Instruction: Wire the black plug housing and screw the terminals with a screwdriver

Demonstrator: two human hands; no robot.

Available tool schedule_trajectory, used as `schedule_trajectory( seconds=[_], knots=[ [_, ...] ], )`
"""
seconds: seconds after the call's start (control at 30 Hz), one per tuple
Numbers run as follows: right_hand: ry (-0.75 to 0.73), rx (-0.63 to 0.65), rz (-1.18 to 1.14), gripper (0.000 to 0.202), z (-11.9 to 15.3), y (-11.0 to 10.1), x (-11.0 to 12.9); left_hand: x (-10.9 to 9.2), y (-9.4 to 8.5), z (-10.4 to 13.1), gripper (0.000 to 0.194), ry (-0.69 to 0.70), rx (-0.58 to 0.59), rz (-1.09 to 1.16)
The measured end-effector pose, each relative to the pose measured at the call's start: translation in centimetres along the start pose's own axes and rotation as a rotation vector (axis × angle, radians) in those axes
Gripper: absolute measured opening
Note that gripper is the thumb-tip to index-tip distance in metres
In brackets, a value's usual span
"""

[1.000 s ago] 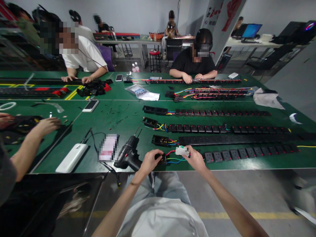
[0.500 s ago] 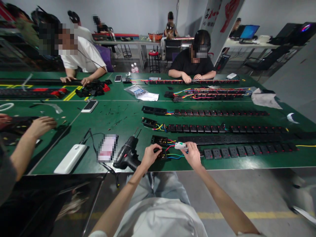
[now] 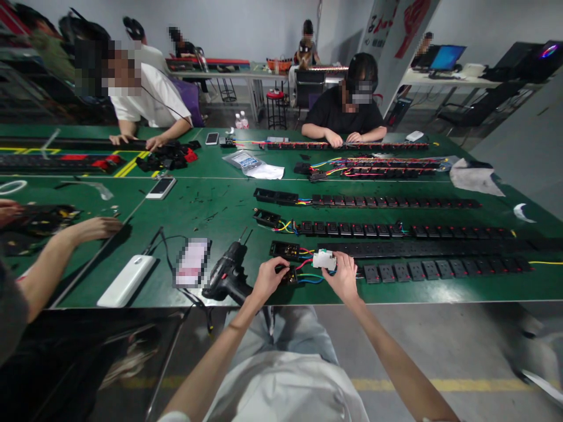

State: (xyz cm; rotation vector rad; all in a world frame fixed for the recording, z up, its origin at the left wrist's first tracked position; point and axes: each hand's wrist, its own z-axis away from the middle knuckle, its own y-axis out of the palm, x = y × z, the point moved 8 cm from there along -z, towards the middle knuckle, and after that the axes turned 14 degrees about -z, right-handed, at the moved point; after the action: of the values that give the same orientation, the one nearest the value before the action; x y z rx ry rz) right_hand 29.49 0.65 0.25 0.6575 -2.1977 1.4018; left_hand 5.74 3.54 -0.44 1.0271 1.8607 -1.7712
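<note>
My right hand (image 3: 343, 278) grips a white circuit breaker (image 3: 324, 259) between thumb and fingers, above coloured wires. Thumb and fingertips of my left hand (image 3: 271, 278) are pinched at a black end housing (image 3: 291, 274). Red, green and blue wires (image 3: 310, 278) run from this housing toward the row of black sockets (image 3: 416, 270) on the right. Just behind lies another black end housing (image 3: 285, 250) with brass-coloured parts inside. My left fingertips partly hide the nearer housing.
A cordless drill (image 3: 231, 272) lies left of my hands, beside a phone (image 3: 192, 262) and a white power bank (image 3: 126, 281). More socket rows (image 3: 365, 228) stretch across the green table (image 3: 211, 205). A co-worker's arm (image 3: 65, 246) reaches in from the left; others sit opposite.
My right hand has turned the circuit breaker, so a plain white side now shows instead of the green-marked one. My left hand stays at the housing. The co-worker's hand at left reaches further right.
</note>
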Motion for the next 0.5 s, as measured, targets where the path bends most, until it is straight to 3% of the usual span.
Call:
schedule_trajectory(
  seconds=[0.17, 0.27, 0.4, 0.5],
  knots=[
    [0.018, -0.028, -0.033, 0.051, 0.1, -0.6, 0.3, -0.1, -0.1, 0.0, 0.007, -0.011, -0.007, -0.011],
    [0.006, -0.081, -0.086, 0.05, -0.6, -1.8, 1.7, 0.0, -0.2, 0.0, 0.007, -0.014, -0.009, -0.006],
    [-0.136, -0.072, -0.266, 0.029, -1.5, -2.7, 7.3, -0.1, -0.3, 0.0, 0.007, -0.005, -0.009, -0.017],
    [-0.295, 0.165, -0.424, 0.015, 0.1, -0.5, 13.9, -0.4, -0.4, 0.0, 0.008, 0.014, 0.008, -0.024]
  ],
)
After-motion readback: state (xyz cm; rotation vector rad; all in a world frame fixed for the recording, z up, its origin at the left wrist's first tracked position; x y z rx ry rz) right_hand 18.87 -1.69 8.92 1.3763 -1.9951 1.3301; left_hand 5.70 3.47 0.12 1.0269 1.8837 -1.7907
